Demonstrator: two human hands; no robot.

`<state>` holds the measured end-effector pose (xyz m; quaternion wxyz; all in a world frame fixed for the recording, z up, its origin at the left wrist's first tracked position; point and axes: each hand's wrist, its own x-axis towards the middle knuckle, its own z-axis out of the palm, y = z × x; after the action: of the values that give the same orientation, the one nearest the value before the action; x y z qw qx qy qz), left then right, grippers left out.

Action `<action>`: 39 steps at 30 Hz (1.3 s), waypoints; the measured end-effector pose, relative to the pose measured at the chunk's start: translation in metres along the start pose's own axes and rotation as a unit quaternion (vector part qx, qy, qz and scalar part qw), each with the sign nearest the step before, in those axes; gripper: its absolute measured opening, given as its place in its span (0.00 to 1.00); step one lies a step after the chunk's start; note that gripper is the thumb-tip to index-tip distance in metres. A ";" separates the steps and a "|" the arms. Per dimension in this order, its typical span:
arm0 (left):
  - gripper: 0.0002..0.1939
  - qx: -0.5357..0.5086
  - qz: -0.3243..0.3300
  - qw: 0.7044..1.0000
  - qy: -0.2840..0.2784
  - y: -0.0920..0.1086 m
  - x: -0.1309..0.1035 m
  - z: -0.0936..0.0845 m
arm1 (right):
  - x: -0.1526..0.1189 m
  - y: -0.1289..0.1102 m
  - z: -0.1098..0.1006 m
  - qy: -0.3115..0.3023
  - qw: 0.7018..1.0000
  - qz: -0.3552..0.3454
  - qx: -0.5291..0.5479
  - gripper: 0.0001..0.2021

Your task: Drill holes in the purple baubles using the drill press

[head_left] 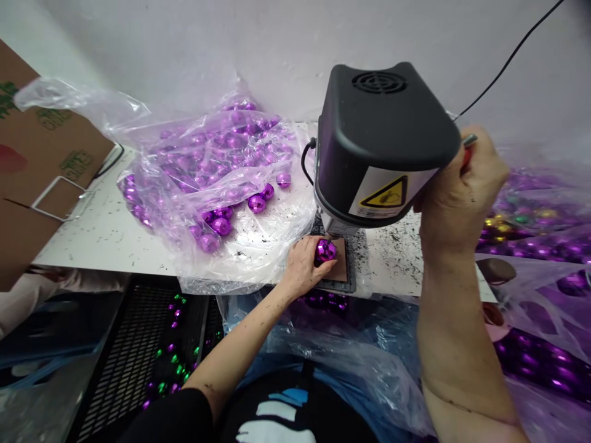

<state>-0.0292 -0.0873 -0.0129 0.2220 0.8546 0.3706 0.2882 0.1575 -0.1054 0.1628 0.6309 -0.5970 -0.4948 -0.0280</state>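
Observation:
My left hand (307,264) holds a shiny purple faceted ball (325,250) between thumb and fingers. The ball rests on a small brown pad (340,261) on the dark base of a black machine (388,129), right under its lower head. A yellow warning label (385,194) marks the machine's front. At the machine's right side, my right hand (468,184) is closed round a handle with a red part and a metal tip showing. Black flecks lie scattered over the white table (392,258) around the base.
An open clear plastic bag of purple balls (221,154) spreads left of the machine. A cardboard box (46,160) stands far left. Below are a black crate (124,351) with coloured beads and a plastic-lined container. More bagged balls (545,240) lie right. A black cable hangs upper right.

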 end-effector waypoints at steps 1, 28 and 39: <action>0.23 0.002 0.001 1.000 0.001 0.000 0.000 0.001 | -0.001 0.000 -0.001 0.001 1.000 0.006 -0.001 0.33; 0.22 -0.004 0.006 1.000 0.024 -0.001 0.000 0.005 | -0.110 0.028 0.001 0.115 0.977 -0.179 0.008 0.08; 0.23 -0.015 -0.001 1.000 0.012 -0.002 0.000 0.006 | -0.124 0.039 0.002 0.115 0.982 -0.148 -0.004 0.06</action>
<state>-0.0267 -0.0871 -0.0184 0.2303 0.8472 0.3700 0.3038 0.1177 -0.1612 0.0522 0.6703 -0.5121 -0.5019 -0.1912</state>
